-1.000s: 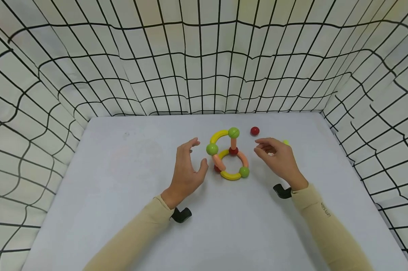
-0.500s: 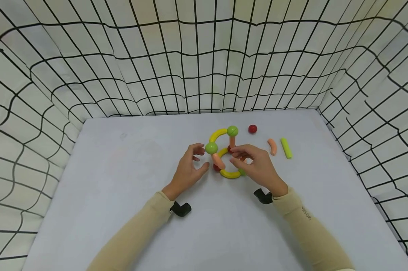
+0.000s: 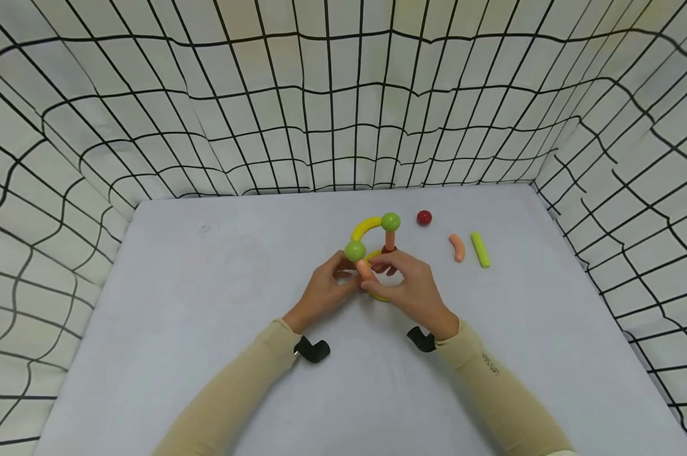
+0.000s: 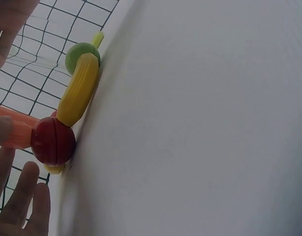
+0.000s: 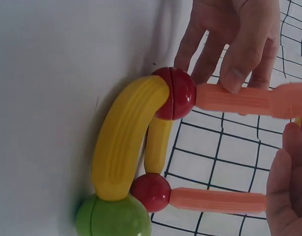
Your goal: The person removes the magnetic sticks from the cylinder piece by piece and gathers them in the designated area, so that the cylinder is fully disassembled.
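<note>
And here are both hands at the assembled toy of coloured rods and glossy balls, which stands on the white desk, a little right of centre! The left hand works from its left side: the thumb presses on an orange ridged rod, fingers behind it, a clear pinch, just above a glossy dark-red ball. Over on the right, the right hand comes in with bent fingers and thumb around the same upright; whether they grip it, one cannot tell.

Down low, a thick yellow curved rod joins that red ball to a green ball. Up top, a yellow arc links two more green balls, held off the desk!

Beyond the right hand lie the loose pieces, all apart: a shiny red ball towards the back, a short curved orange rod, and a straight lime-green rod furthest right.
</note>
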`<action>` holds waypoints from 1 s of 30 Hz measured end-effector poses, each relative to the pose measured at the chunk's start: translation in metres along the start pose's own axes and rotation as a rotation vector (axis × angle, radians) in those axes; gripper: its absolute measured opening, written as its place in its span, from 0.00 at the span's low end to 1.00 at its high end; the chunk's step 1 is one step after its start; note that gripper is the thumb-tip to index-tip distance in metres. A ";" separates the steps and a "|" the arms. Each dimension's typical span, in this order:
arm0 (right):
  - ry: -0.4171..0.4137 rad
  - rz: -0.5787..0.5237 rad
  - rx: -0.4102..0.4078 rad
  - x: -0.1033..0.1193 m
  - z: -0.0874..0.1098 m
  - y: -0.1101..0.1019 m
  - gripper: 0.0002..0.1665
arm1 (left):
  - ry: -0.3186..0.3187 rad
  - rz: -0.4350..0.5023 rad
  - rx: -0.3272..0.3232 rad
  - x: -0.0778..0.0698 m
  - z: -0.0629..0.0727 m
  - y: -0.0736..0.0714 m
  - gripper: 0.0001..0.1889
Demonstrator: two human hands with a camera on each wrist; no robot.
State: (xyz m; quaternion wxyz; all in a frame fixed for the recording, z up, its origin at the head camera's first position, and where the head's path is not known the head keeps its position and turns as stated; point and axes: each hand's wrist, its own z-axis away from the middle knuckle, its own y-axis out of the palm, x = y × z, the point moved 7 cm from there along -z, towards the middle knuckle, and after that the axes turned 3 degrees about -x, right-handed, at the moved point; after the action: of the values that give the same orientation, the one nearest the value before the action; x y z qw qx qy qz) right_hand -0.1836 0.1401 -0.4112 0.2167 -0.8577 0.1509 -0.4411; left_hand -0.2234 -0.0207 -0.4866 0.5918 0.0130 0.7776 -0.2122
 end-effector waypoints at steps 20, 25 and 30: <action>0.068 -0.027 -0.004 -0.008 0.003 -0.008 0.20 | 0.011 -0.026 0.037 0.003 -0.004 0.010 0.20; 0.087 -0.041 0.003 -0.009 0.007 -0.014 0.19 | 0.030 -0.062 0.048 -0.001 -0.004 0.014 0.19; 0.082 -0.039 -0.003 -0.009 0.011 -0.019 0.18 | 0.027 -0.088 0.067 -0.002 -0.002 0.017 0.18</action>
State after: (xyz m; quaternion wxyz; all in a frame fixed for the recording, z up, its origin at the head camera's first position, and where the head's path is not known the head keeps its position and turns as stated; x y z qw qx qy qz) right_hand -0.1782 0.1636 -0.4140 0.2003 -0.8420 0.1439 -0.4799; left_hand -0.2197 -0.0038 -0.4897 0.5707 0.0015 0.7776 -0.2638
